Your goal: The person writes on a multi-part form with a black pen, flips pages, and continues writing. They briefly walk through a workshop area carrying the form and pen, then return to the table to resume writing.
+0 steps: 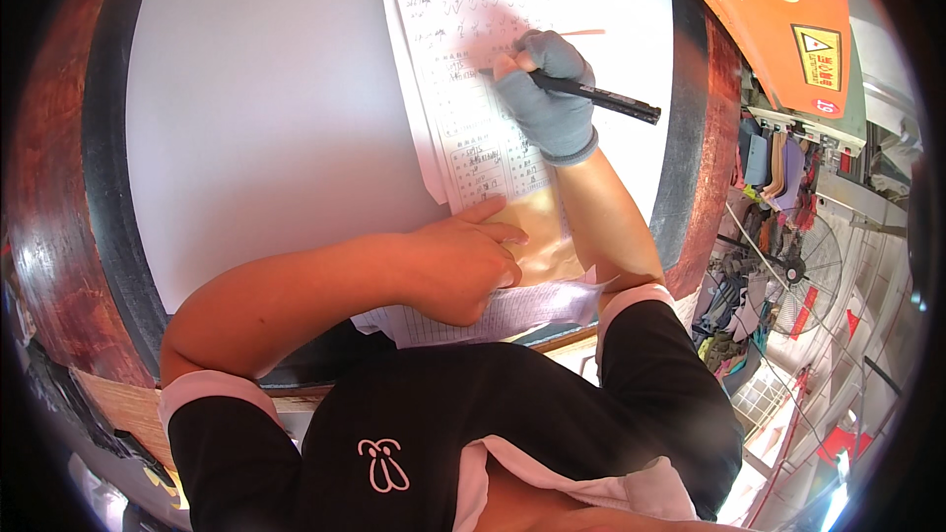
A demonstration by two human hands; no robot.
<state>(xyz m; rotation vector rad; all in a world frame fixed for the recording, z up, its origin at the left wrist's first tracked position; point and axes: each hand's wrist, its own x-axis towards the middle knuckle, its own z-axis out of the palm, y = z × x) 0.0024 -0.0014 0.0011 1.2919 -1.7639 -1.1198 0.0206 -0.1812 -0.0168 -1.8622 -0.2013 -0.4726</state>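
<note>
My right hand [552,99], in a grey glove with bare fingertips, grips a black pen [616,104] tilted against a sheet with printed labels [473,118]. Handwriting fills several of the boxes on that sheet. The bare left hand [458,261] rests lower down with its fingers spread over the papers. Beneath those fingers lies a tan piece of paper [542,236]. A creased sheet with dense lines [453,323] sticks out toward my body at the table's near edge.
A large white sheet [266,118] covers the tabletop, bordered by black edging [108,138] and red-brown wood [59,197]. At the upper right stands an orange machine [759,10] with a yellow warning label. Farther right are a round fan [796,271] and hanging cloth-like pieces [778,167].
</note>
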